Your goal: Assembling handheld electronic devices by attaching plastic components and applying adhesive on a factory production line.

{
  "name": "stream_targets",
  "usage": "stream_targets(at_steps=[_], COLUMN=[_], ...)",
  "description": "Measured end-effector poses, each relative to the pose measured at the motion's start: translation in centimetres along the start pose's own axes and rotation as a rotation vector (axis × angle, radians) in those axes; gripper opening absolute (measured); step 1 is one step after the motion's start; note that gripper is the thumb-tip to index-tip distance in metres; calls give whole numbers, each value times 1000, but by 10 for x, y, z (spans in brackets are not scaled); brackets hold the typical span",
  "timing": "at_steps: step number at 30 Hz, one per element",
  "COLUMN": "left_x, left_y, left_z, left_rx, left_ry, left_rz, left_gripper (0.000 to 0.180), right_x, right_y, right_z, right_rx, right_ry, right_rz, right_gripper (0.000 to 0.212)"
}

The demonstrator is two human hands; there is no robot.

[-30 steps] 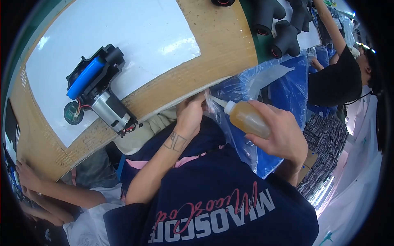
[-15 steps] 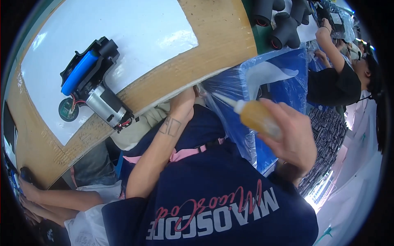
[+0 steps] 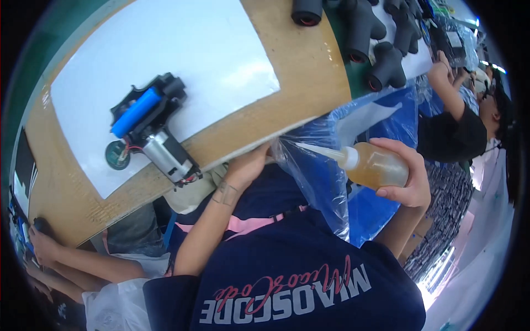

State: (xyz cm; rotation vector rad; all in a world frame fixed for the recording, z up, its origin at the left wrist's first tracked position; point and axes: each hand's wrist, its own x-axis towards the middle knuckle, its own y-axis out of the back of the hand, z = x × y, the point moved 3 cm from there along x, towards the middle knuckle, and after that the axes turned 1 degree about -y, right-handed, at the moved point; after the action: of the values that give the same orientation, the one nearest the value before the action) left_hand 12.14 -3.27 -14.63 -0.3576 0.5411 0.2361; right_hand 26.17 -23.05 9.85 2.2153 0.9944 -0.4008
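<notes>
Bottle (image 3: 378, 167) | in right hand (image 3: 417, 186) | farther from left hand (image 3: 249, 164) than before

A navy short-sleeved shirt (image 3: 276, 248) bears red and white lettering (image 3: 281, 305), and angular lines (image 3: 225, 194) mark the left forearm (image 3: 202, 234).

From far off, I see the right hand (image 3: 417, 179) has slid the bottle (image 3: 381, 165) away from the left hand (image 3: 248, 165) and tipped it flatter. Beyond the worktop's (image 3: 306, 66) right edge, a co-worker's stretched-out arm (image 3: 450, 91) has bent.
</notes>
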Motion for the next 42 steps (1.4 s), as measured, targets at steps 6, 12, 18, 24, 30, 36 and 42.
stream_targets(at_steps=[6, 12, 18, 24, 30, 36, 42], left_x=[9, 22, -72, -162, -128, -128, -120], left_y=[3, -11, 42, 122, 163, 175, 172], left_z=[2, -35, 48, 114, 145, 149, 152], left_rx=[714, 913, 301, 152, 569, 613, 675], left_ry=[-205, -537, -171, -617, -727, -623, -762], left_rz=[-13, 135, 104, 474, 885, 661, 637], left_gripper=[40, 34, 20, 15, 41, 52, 48], right_x=[42, 73, 102, 123, 134, 134, 143], right_y=[-15, -24, -42, -68, -86, -85, -89], right_z=[29, 12, -5, 2, -17, -28, -27], right_rx=[293, 497, 447, 821, 978, 901, 909], right_ry=[104, 97, 146, 123, 116, 157, 143], right_rz=[121, 38, 76, -71, -116, -198, -269], right_gripper=[100, 101, 97, 83, 77, 75, 67])
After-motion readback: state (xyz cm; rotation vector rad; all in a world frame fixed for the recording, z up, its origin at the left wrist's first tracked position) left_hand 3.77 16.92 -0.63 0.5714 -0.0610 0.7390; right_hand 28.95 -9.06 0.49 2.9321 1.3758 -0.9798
